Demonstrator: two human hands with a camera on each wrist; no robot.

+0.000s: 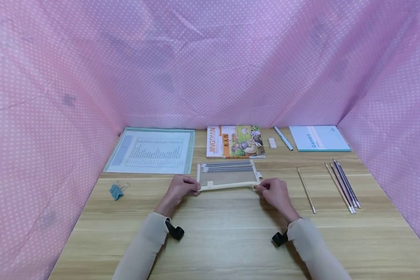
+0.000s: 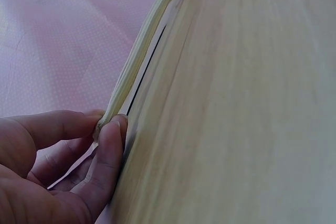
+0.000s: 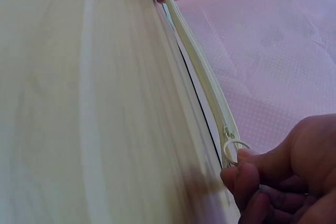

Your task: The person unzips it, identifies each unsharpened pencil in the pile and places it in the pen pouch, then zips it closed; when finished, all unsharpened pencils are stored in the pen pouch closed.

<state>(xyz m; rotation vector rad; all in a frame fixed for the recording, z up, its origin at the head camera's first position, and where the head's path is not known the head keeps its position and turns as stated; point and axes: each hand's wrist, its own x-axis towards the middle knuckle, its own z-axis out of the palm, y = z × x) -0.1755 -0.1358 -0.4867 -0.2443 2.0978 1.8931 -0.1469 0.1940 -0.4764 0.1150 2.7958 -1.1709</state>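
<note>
A see-through mesh zipper pouch (image 1: 227, 178) with cream edging lies in the middle of the table, with several pencils (image 1: 227, 168) inside near its far edge. My left hand (image 1: 182, 186) pinches the near left corner between thumb and fingers. In the left wrist view the pouch's zipper edge (image 2: 137, 61) runs away from those fingers. At the other end my right hand (image 1: 274, 191) pinches the near right corner, beside the zipper's ring pull (image 3: 231, 150). The zipper looks closed along the edge seen in the right wrist view.
Right of the pouch lie a single pencil (image 1: 306, 190) and a group of several pencils (image 1: 341, 186). Along the back are a document folder (image 1: 150, 151), a picture book (image 1: 235, 142), an eraser (image 1: 272, 143), a pen (image 1: 283, 138) and a notebook (image 1: 319, 139). A teal binder clip (image 1: 116, 192) sits at left.
</note>
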